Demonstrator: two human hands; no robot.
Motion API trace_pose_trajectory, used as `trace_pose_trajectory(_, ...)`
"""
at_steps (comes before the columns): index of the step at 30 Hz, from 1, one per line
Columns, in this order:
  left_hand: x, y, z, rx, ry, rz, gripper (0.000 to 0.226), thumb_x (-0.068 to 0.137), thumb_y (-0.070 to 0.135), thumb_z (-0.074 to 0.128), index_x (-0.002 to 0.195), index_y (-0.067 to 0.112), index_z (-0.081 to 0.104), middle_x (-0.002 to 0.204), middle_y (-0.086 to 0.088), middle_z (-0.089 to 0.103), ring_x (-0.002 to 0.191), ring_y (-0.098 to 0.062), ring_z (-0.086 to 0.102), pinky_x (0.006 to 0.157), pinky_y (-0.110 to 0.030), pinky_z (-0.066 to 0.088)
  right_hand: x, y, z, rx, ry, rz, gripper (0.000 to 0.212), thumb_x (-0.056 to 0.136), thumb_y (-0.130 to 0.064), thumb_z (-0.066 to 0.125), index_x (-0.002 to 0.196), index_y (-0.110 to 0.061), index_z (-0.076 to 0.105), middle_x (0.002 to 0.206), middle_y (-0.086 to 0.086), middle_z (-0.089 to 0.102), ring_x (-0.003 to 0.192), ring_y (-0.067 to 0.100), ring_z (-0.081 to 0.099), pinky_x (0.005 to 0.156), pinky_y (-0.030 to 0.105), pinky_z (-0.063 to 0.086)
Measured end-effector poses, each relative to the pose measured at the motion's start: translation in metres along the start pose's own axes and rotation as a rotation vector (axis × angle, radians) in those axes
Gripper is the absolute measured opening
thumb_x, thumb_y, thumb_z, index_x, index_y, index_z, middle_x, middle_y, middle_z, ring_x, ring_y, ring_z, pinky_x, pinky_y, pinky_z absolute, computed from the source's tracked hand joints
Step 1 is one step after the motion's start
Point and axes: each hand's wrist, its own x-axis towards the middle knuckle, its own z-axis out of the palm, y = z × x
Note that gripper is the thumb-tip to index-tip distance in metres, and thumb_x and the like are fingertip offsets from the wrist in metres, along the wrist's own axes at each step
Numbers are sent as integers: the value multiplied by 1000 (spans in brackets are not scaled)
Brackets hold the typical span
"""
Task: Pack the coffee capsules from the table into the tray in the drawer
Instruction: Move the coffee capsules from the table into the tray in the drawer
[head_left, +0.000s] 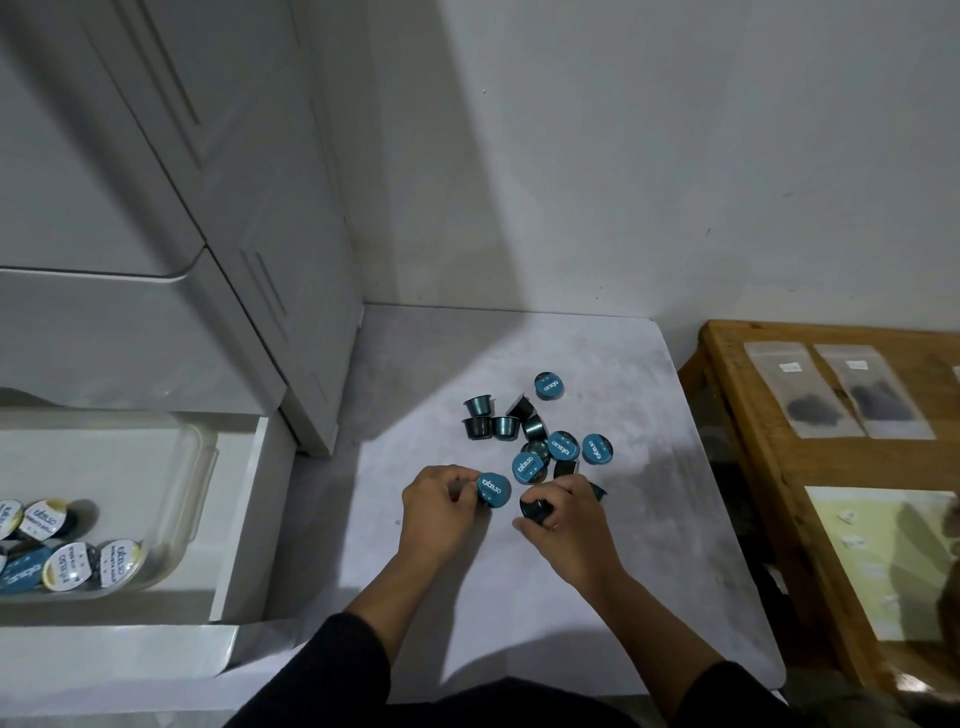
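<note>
Several dark coffee capsules with teal lids lie in a loose pile (540, 436) on the white table (649, 545). My left hand (441, 506) grips one capsule (493, 489) at the pile's near left, its teal lid facing up. Just to the right, my right hand (566, 519) is closed on a dark capsule (536, 508) lying on its side. At the far left, the clear tray (200, 467) sits in the open white drawer (244, 519) and holds several capsules (62, 556) with teal and gold lids in its near left part.
A white cabinet (156, 234) rises behind the drawer, left of the table. A wooden table (769, 457) with clear packets (841, 389) and a pale sheet (872, 561) stands at the right. A white wall backs the scene.
</note>
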Motion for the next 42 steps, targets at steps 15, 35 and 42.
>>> trace_pose_trajectory(15, -14, -8, -12, -101, 7, -107, 19, 87, 9, 57, 92, 16, 74, 90, 4, 73, 75, 0, 60, 64, 4, 40, -6, 0, 1, 65, 23, 36, 27, 87, -13, 56, 112, -12, 65, 110, 11, 62, 97, 16, 55, 79, 17, 34)
trace_pose_trajectory(35, -33, 41, -219, -154, -26, 215, 24, 84, 13, 66, 79, 37, 72, 78, 12, 75, 73, -4, 68, 73, -19, 54, 6, -192, -64, 741, -185, -198, 26, 84, 3, 60, 88, -22, 66, 76, -4, 66, 60, 10, 64, 60, 19, 52)
trace_pose_trajectory(42, -15, -16, -320, 94, -193, 214, 18, 84, 12, 66, 87, 28, 74, 83, 6, 76, 77, -7, 69, 75, -21, 54, 13, -273, -2, 602, -364, -257, 18, 83, 7, 59, 88, -6, 70, 76, 10, 68, 57, 6, 60, 61, 15, 52)
